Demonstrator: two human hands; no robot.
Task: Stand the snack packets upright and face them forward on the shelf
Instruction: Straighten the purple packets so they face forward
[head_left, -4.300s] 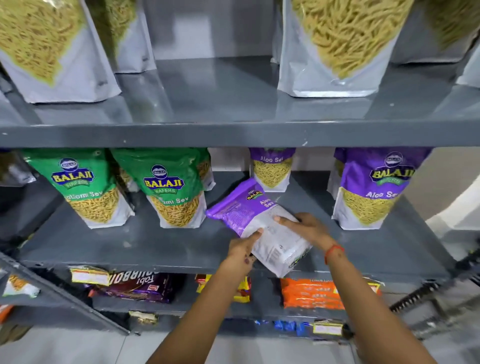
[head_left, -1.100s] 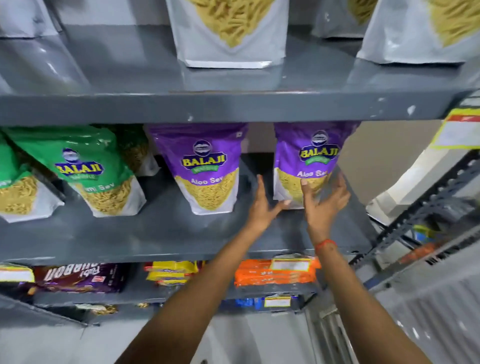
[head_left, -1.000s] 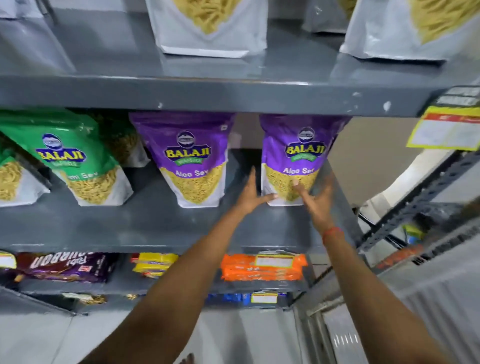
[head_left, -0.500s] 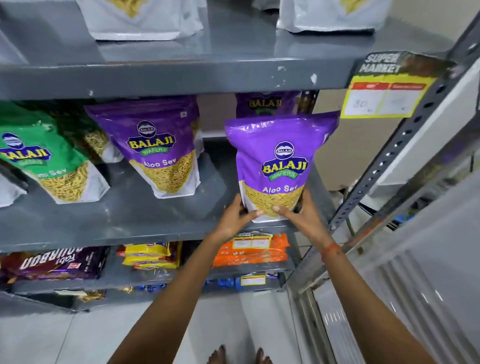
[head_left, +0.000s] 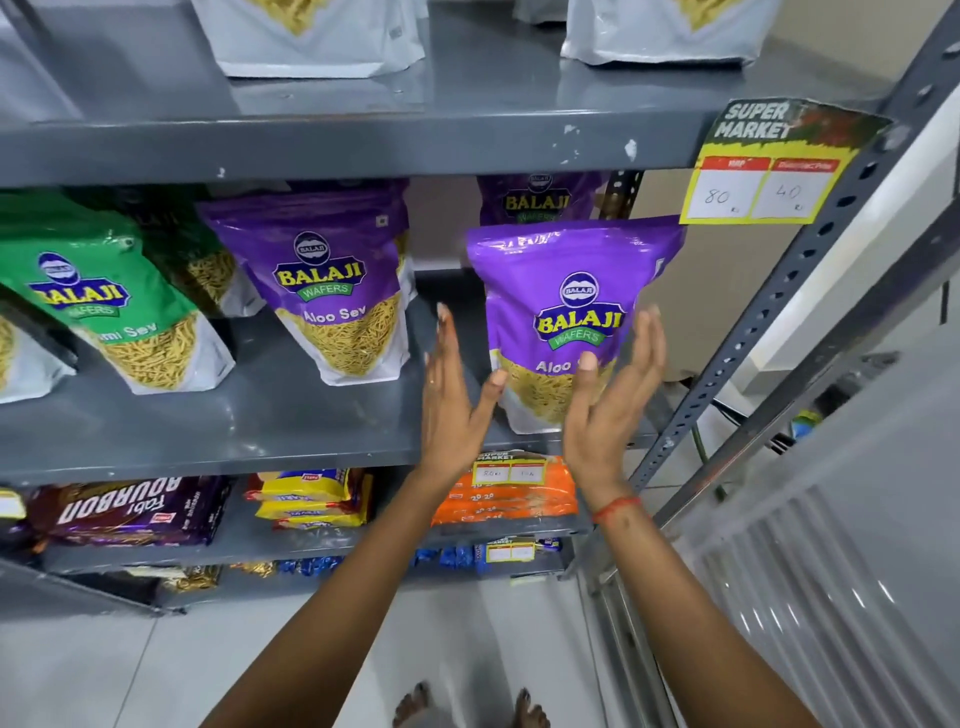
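Both hands open and flat, holding nothing. Left hand (head_left: 451, 400) just beside the left side of the front purple packet (head_left: 571, 322), thumb tip touching its bottom part. Right hand (head_left: 605, 410) in front of the packet's right side, thumb on the picture of the snack; hard to tell if the other fingers touch.

Packet standing up, name facing out, right at the front edge of the middle shelf (head_left: 208, 431) near its right end. Another purple packet (head_left: 540, 200) behind it, one more (head_left: 332, 291) to the left, then a green packet (head_left: 114, 322).

Could tip forward and drop off the edge, sitting so close to it and soft at the bottom. A bump from a thumb might do it.

Bare shelf between the two front purple packets. Metal post (head_left: 779, 291) and price tag (head_left: 763, 171) close on the right, so little room there.
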